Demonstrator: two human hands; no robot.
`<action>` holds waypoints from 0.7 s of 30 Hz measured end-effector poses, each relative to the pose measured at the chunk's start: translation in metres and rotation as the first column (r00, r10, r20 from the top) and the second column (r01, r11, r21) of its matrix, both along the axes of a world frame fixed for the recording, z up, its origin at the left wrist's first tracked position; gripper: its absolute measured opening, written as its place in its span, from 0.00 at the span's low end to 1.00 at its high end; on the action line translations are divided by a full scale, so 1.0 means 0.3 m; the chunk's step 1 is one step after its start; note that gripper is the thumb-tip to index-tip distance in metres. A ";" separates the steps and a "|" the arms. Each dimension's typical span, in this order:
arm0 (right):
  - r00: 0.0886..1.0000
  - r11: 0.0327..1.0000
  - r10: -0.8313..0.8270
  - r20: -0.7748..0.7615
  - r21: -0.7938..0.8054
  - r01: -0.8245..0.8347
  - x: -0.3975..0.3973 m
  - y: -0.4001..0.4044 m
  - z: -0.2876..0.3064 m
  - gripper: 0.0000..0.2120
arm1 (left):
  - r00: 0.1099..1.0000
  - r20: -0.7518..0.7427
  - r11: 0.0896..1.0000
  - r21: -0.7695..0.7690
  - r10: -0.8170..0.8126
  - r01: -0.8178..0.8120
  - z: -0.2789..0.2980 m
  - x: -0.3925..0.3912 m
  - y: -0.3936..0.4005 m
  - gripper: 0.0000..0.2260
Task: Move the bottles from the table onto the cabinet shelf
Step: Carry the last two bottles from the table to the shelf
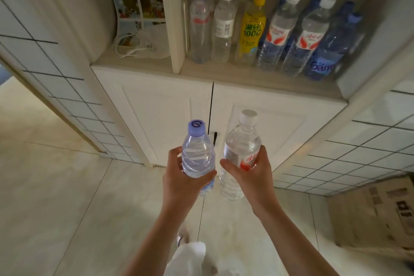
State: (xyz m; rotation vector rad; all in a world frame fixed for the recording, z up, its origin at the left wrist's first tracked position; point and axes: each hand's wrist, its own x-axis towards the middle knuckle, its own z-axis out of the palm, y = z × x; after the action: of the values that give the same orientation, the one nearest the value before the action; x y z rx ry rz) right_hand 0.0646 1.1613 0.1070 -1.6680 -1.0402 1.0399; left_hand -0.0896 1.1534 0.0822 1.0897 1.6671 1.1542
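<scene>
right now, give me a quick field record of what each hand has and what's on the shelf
left hand: left hand grips a clear plastic bottle with a purple cap
right hand: right hand grips a clear plastic bottle with a white cap and red label
bottle pose: both upright, side by side, held in front of the white cabinet doors
shelf: pale wooden cabinet shelf already holds a row of bottles, among them a yellow bottle with a yellow cap
free space: bare front edge of shelf
task state: held bottles not yet on shelf
</scene>
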 end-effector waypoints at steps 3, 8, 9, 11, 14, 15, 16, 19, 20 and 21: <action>1.000 0.999 -0.031 0.006 0.035 0.031 -0.028 0.144 0.017 0.29 | 0.999 -0.019 0.999 0.028 -0.032 0.033 0.022 -0.024 0.166 0.28; 0.995 0.991 -0.098 -0.004 0.090 0.098 -0.079 0.370 0.063 0.30 | 0.993 -0.069 0.992 0.069 -0.098 0.102 0.075 -0.077 0.423 0.29; 0.994 0.989 -0.109 -0.012 0.103 0.110 -0.092 0.418 0.078 0.30 | 0.990 -0.082 0.989 0.079 -0.115 0.122 0.087 -0.093 0.479 0.30; 0.992 0.983 -0.120 -0.033 0.138 0.123 -0.108 0.498 0.109 0.31 | 0.984 -0.096 0.982 0.107 -0.148 0.158 0.116 -0.113 0.573 0.29; 0.991 0.972 -0.123 -0.059 0.196 0.133 -0.121 0.603 0.159 0.31 | 0.980 -0.102 0.970 0.161 -0.168 0.183 0.169 -0.129 0.698 0.28; 0.991 0.968 -0.122 -0.059 0.214 0.132 -0.123 0.635 0.176 0.31 | 0.979 -0.103 0.964 0.181 -0.177 0.194 0.191 -0.130 0.736 0.29; 0.991 0.963 -0.122 -0.060 0.234 0.132 -0.123 0.665 0.195 0.31 | 0.977 -0.100 0.957 0.203 -0.191 0.208 0.214 -0.129 0.770 0.29; 0.991 0.945 -0.117 -0.066 0.300 0.132 -0.115 0.756 0.247 0.32 | 0.970 -0.074 0.934 0.265 -0.230 0.241 0.273 -0.113 0.869 0.30; 0.991 0.937 -0.116 -0.068 0.323 0.132 -0.110 0.784 0.260 0.33 | 0.970 -0.070 0.928 0.283 -0.232 0.243 0.289 -0.107 0.898 0.29; 0.990 0.929 -0.121 -0.069 0.342 0.138 -0.107 0.809 0.272 0.33 | 0.972 -0.072 0.924 0.301 -0.224 0.235 0.301 -0.100 0.922 0.29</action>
State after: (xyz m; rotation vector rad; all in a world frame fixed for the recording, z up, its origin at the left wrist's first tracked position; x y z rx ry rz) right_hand 0.0324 1.4039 0.1886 -1.3968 -1.0024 0.7551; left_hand -0.1196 1.4301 0.1724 1.4675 1.3675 1.2715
